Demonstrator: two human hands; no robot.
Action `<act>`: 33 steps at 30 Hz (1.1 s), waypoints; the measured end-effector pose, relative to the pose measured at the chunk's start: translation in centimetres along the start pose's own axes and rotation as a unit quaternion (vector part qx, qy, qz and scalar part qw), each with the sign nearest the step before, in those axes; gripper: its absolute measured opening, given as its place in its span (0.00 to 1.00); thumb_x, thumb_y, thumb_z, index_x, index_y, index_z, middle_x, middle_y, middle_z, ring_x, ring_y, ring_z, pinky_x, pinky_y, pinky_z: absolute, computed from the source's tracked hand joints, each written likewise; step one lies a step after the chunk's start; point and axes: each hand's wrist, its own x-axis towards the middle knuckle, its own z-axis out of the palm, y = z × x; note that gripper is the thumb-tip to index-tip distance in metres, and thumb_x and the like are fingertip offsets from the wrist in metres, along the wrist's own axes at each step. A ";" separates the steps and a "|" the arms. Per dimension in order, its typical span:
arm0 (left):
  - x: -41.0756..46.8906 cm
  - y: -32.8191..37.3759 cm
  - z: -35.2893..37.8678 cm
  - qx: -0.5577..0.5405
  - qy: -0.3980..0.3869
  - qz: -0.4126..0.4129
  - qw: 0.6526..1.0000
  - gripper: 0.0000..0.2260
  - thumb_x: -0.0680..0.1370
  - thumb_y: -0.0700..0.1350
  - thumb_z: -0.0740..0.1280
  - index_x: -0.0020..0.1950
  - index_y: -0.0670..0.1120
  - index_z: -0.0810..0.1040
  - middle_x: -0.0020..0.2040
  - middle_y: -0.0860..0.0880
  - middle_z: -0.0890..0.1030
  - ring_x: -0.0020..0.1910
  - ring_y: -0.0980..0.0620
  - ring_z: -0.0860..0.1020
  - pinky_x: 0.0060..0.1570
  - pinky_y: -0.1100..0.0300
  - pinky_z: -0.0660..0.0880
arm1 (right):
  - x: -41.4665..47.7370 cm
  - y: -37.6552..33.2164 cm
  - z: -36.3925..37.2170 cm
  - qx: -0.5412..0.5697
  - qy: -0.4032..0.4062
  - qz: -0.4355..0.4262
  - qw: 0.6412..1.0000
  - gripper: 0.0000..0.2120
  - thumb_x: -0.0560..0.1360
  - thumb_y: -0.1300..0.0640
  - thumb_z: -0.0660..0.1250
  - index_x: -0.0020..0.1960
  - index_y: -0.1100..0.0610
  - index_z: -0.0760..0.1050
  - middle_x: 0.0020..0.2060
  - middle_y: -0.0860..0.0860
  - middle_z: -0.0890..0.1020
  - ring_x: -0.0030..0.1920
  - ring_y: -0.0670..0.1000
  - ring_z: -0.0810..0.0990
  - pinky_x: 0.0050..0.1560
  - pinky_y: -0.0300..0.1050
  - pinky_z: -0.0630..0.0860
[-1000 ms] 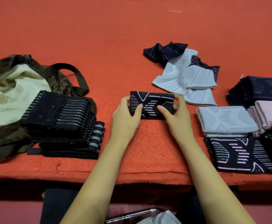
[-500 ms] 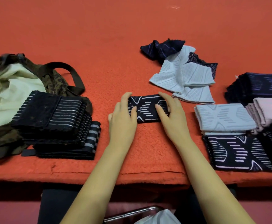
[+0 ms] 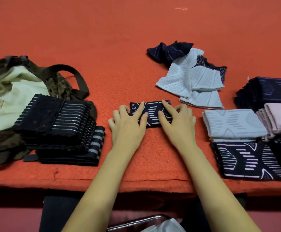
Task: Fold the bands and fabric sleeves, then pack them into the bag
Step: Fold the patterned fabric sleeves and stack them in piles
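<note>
Now left hand, right hand pinch folded dark sleeve; flatter press before.

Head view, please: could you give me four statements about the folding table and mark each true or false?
The left hand and right hand both hold the folded navy sleeve with white lines. True.
The olive bag with cream lining lies on the right. False: it lies on the left.
The stack of black striped bands sits inside the bag. False: it lies outside, beside it.
A crumpled pile of pale and navy sleeves lies beyond the right hand. True.
</note>
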 end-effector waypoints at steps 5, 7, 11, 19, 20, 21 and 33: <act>0.3 0.1 -0.3 -0.022 -0.028 -0.014 0.999 0.20 0.80 0.59 0.53 0.73 0.64 0.62 0.55 0.48 0.69 0.57 0.47 0.65 0.57 0.52 0.58 | 0.4 0.4 -0.2 0.033 -0.033 -0.003 0.999 0.20 0.79 0.45 0.57 0.71 0.40 0.65 0.43 0.49 0.70 0.53 0.53 0.70 0.53 0.46 0.58; 0.4 -0.1 -0.5 -0.061 -0.031 -0.016 0.998 0.20 0.80 0.58 0.54 0.72 0.63 0.63 0.54 0.49 0.72 0.57 0.48 0.67 0.57 0.53 0.57 | 0.5 0.4 -0.2 0.035 -0.038 -0.008 0.999 0.20 0.80 0.46 0.56 0.71 0.41 0.64 0.43 0.49 0.70 0.53 0.53 0.70 0.52 0.46 0.58; 0.4 -0.2 -0.6 -0.104 -0.028 -0.013 0.994 0.20 0.80 0.57 0.57 0.72 0.62 0.65 0.56 0.49 0.75 0.58 0.48 0.68 0.57 0.53 0.58 | 0.5 0.4 -0.2 0.026 -0.040 -0.019 0.999 0.20 0.80 0.46 0.56 0.72 0.42 0.64 0.45 0.47 0.68 0.54 0.52 0.69 0.55 0.48 0.59; -0.4 0.1 -1.7 -0.201 -0.002 0.005 0.980 0.19 0.79 0.52 0.63 0.70 0.59 0.69 0.61 0.49 0.77 0.61 0.48 0.70 0.59 0.55 0.58 | -0.9 -1.2 -2.7 0.110 0.031 -0.063 0.991 0.18 0.77 0.53 0.64 0.67 0.50 0.73 0.45 0.52 0.72 0.53 0.55 0.70 0.56 0.52 0.68; -0.5 0.5 -2.1 -0.211 0.003 0.012 0.977 0.19 0.78 0.52 0.64 0.69 0.59 0.70 0.60 0.49 0.77 0.61 0.48 0.71 0.60 0.54 0.58 | -1.0 -1.3 -3.6 0.109 0.048 -0.070 0.990 0.18 0.77 0.53 0.64 0.66 0.50 0.74 0.45 0.51 0.72 0.52 0.55 0.70 0.56 0.53 0.68; -0.7 1.2 -2.6 -0.218 0.009 0.021 0.976 0.19 0.78 0.53 0.64 0.69 0.58 0.70 0.58 0.49 0.78 0.60 0.48 0.71 0.60 0.53 0.58 | -1.2 -1.2 -4.6 0.105 0.063 -0.075 0.990 0.17 0.76 0.53 0.64 0.65 0.51 0.75 0.44 0.51 0.71 0.51 0.56 0.71 0.56 0.53 0.69; -0.2 17.9 -7.4 -0.346 -0.004 0.176 0.922 0.21 0.75 0.56 0.57 0.66 0.56 0.74 0.56 0.51 0.80 0.57 0.49 0.74 0.62 0.46 0.67 | -1.1 6.6 -20.0 0.054 0.219 -0.017 0.974 0.15 0.79 0.53 0.62 0.64 0.50 0.75 0.45 0.52 0.72 0.53 0.56 0.70 0.53 0.42 0.62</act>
